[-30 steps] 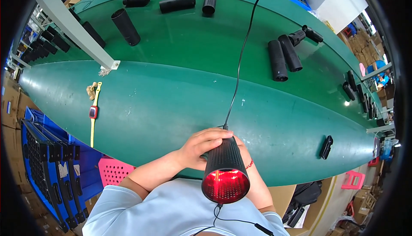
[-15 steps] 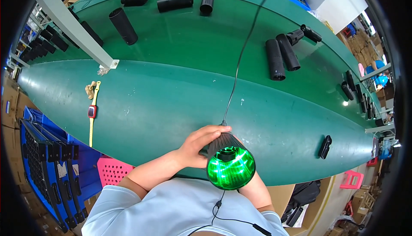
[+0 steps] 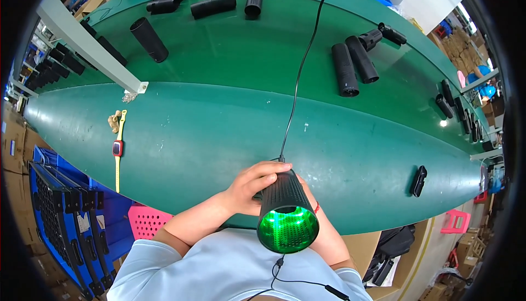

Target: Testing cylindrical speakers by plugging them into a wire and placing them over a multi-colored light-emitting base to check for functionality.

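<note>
A black perforated cylindrical shell (image 3: 283,191) is held in front of my chest, its open mouth turned toward me. Green light glows on its inner wall. My left hand (image 3: 253,185) wraps its left side, with fingers laid over the far end. On the opposite side my right hand (image 3: 307,193) grips the shell; most of its fingers are hidden behind it. A thin black cable (image 3: 296,93) runs from the far end of the shell across the table.
Several black cylinders, among them one (image 3: 149,39) at left and a pair (image 3: 345,71) at right, lie on the green surface beyond. A yellow-banded red watch (image 3: 118,147) lies left, a small black part (image 3: 418,181) right. A grey post (image 3: 90,43) stands far left.
The shell has tipped so that more of its perforated outside shows and its mouth sits slightly lower and left. The green light inside has changed pattern. Both hands keep their hold.
</note>
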`<state>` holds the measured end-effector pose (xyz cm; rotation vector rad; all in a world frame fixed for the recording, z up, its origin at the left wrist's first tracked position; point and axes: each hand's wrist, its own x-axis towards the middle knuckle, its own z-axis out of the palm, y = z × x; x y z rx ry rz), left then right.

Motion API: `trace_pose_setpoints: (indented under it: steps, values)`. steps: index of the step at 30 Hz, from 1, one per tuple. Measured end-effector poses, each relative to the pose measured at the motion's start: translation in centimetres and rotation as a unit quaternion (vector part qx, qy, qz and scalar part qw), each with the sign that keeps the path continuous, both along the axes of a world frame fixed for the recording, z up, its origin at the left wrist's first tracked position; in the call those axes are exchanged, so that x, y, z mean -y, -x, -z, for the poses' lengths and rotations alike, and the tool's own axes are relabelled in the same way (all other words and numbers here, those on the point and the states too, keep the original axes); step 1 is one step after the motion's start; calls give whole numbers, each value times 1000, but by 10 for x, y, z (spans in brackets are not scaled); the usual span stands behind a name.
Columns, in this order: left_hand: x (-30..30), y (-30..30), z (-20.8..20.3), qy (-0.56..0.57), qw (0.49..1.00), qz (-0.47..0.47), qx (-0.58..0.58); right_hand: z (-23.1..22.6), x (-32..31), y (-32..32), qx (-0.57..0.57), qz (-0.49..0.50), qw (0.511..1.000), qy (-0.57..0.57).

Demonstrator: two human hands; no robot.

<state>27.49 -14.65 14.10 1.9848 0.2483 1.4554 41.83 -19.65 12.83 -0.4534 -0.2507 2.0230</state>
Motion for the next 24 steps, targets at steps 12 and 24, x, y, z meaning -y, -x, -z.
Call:
trace_pose_setpoints:
  steps: [12,24]
  values:
    - [3,9,18,45,993,9,-106,-6,3,5,-40,0,998,42]
    - [9,5,10,87,992,5,-94,4,1,1,-48,-9,998,-39]
